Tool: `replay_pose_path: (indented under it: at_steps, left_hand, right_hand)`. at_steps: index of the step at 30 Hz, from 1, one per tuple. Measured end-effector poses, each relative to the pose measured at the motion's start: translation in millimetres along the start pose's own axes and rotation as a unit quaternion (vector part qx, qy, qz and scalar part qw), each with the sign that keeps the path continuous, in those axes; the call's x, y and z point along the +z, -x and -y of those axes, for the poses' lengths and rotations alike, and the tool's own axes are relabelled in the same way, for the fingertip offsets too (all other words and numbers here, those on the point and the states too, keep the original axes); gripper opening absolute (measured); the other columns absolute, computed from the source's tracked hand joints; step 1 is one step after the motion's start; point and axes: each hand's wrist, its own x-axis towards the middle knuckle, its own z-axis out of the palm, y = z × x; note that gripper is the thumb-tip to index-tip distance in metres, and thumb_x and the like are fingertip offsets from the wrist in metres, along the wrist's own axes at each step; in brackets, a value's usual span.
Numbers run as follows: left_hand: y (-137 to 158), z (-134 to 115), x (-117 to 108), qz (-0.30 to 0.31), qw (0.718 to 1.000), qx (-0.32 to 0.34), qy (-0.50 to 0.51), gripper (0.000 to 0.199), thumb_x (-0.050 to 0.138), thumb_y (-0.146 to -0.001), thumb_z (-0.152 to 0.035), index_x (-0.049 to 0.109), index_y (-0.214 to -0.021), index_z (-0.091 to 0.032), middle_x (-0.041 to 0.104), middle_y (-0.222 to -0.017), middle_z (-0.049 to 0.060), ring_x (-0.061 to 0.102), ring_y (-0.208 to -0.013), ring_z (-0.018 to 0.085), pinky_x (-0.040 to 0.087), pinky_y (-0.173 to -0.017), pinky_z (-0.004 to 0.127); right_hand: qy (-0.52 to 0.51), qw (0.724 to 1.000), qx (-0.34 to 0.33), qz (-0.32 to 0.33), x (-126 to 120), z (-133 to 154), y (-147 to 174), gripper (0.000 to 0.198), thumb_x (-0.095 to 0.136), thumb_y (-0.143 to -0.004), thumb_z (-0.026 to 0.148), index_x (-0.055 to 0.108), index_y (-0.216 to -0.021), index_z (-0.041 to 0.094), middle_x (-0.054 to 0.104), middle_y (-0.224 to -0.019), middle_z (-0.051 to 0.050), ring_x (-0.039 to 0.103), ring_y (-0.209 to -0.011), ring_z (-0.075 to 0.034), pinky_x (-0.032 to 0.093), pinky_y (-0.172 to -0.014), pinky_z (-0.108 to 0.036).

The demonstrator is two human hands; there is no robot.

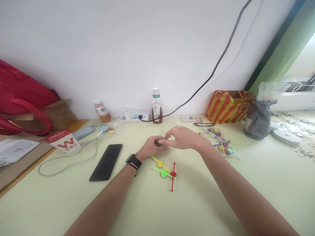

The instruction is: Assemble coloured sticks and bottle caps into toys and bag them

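My left hand (152, 146) and my right hand (182, 137) meet above the middle of the table, fingertips almost touching. Both are closed, with thumb and fingers pinched together. Whatever small thing sits between them is mostly hidden. Just in front of the hands lie three plastic arrow spinners with round hubs: a yellow spinner (160, 164), a green spinner (163, 174) and a red spinner (173, 175). The green one's tip reaches the red one. A black watch is on my left wrist.
Left of my arm lies a black phone (105, 163). Clear bags of coloured parts (222, 146) are at right, near a striped bag (226, 106). A tea bottle (157, 106), a power strip (134, 115) and another bottle (102, 112) line the wall. A black cable (209, 78) hangs down.
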Motion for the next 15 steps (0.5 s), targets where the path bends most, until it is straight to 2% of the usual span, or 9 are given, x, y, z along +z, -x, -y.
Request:
replay_pose_path:
  at_steps: [3, 9, 15]
  left_hand:
    - [-0.2, 1.1, 0.9, 0.001, 1.000, 0.000, -0.003, 0.035, 0.079, -0.081, -0.043, 0.076, -0.098, -0.012, 0.069, -0.083, 0.004, 0.055, -0.073, 0.016, 0.045, -0.067, 0.026]
    - [-0.3, 2.7, 1.4, -0.016, 1.000, 0.006, -0.015, 0.041, 0.079, -0.081, -0.049, 0.077, -0.102, -0.013, 0.068, -0.079, 0.003, 0.054, -0.069, 0.016, 0.044, -0.064, 0.027]
    - [-0.3, 4.0, 1.2, -0.005, 1.000, 0.006, -0.011, 0.037, 0.078, -0.082, -0.046, 0.076, -0.100, -0.013, 0.066, -0.080, 0.002, 0.051, -0.070, 0.014, 0.040, -0.065, 0.026]
  right_hand:
    - [0.020, 1.000, 0.012, 0.007, 1.8, -3.9, -0.8, 0.039, 0.062, -0.094, 0.059, 0.078, -0.088, 0.024, 0.075, -0.086, -0.008, 0.069, -0.087, -0.025, 0.044, -0.071, -0.031]
    - [0.052, 0.997, 0.053, 0.012, 4.0, -10.9, 0.8, 0.037, 0.070, -0.090, 0.055, 0.074, -0.106, 0.021, 0.074, -0.104, -0.012, 0.069, -0.102, -0.029, 0.048, -0.077, -0.031]
    - [0.030, 0.999, 0.039, 0.018, 5.2, -15.3, 0.1, 0.034, 0.072, -0.089, 0.049, 0.072, -0.107, 0.020, 0.072, -0.108, -0.012, 0.069, -0.101, -0.027, 0.049, -0.080, -0.031]
